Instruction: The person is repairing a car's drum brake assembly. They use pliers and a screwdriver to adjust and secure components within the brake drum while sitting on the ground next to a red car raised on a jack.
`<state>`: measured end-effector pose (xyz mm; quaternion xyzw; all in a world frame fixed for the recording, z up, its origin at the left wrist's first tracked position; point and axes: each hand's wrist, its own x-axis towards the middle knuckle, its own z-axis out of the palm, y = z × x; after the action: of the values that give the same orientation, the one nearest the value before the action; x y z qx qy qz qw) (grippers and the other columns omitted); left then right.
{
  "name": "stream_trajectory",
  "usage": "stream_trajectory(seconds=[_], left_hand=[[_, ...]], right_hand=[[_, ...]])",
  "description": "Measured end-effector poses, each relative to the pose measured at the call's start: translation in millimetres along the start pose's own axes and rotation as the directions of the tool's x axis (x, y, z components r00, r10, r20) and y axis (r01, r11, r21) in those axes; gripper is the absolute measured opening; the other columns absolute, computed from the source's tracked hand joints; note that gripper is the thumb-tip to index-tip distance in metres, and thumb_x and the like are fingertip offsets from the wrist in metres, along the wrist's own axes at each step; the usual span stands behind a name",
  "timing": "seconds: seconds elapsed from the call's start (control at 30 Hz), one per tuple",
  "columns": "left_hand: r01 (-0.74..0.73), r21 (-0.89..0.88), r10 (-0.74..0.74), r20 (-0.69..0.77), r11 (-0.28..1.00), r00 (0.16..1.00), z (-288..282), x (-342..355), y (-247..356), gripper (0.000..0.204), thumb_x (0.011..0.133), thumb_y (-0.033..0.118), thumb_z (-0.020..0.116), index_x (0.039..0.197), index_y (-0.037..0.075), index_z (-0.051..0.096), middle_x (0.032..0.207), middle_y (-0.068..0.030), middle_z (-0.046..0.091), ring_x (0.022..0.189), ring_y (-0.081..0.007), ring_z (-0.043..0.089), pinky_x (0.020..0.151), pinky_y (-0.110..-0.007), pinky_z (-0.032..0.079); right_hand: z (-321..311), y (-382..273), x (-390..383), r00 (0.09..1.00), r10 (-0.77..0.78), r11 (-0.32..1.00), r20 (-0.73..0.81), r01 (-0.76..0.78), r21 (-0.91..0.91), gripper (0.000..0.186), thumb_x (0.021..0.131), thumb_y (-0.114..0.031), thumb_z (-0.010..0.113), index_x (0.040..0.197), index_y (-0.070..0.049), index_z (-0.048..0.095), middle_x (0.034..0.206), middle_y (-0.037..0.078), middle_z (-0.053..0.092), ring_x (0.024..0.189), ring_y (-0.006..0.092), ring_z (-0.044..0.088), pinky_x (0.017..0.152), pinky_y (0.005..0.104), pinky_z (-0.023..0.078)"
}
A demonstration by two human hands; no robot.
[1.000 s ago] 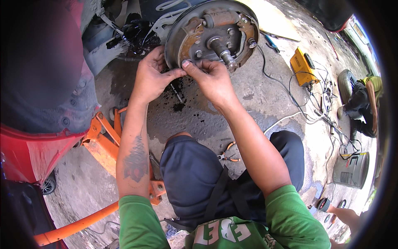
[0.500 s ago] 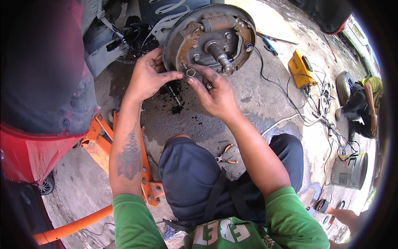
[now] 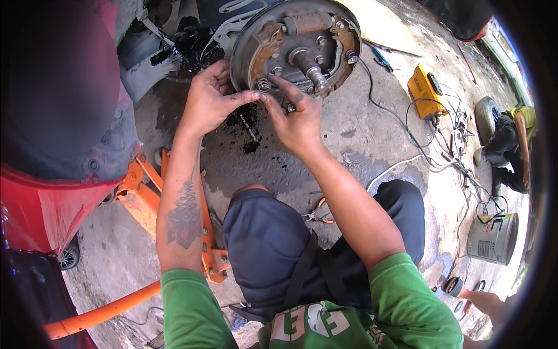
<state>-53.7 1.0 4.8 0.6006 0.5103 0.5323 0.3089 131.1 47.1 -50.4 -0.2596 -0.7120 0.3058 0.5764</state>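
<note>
My left hand has its fingers curled beside the lower left edge of the rusty drum brake backing plate; their hold is partly hidden, and its thumb reaches the bottom of a small coil spring. My right hand pinches around that spring, thumbs nearly touching, against the lower part of the left brake shoe. A metal spindle sticks out from the hub, and a rusty cylinder sits at the top of the assembly.
An orange jack stands beside the red car body. Pliers lie by my knee. A yellow machine with cables, a tyre and a bucket are at right, near a crouching person. Another person's foot shows lower right.
The small spring, hidden a second ago and seen as a ring half a second ago, is now raised slightly, showing its coils against the shoe. Both hands have shifted slightly upward since half a second ago.
</note>
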Motion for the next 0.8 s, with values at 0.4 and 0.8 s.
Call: stream_trajectory(seconds=[0.4,0.8], left_hand=[[-0.041,-0.002,0.041,-0.051,0.999,0.998,9.9,-3.8,2.5,0.057,0.078,-0.003,0.086,0.128,-0.007,0.059,0.119,-0.0141,0.070,0.109,-0.0168,0.067,0.101,-0.033,0.055],[-0.024,0.010,0.024,-0.070,1.000,0.997,13.0,-6.6,7.4,0.061,0.080,-0.001,0.086,0.133,-0.009,0.056,0.122,-0.0152,0.069,0.112,-0.0178,0.066,0.101,-0.034,0.054]], right_hand=[[-8.2,-0.6,7.4,0.996,0.057,0.991,0.073,-0.066,0.120,0.027,0.091,-0.015,0.076,0.113,0.000,0.075,0.097,0.022,0.075,0.089,0.0330,0.076,0.079,0.0364,0.058],[-4.6,1.5,8.6,0.975,0.215,0.942,0.060,-0.223,0.249,0.019,0.090,-0.013,0.080,0.103,0.001,0.078,0.090,0.013,0.079,0.082,0.0109,0.071,0.075,0.0281,0.055]])
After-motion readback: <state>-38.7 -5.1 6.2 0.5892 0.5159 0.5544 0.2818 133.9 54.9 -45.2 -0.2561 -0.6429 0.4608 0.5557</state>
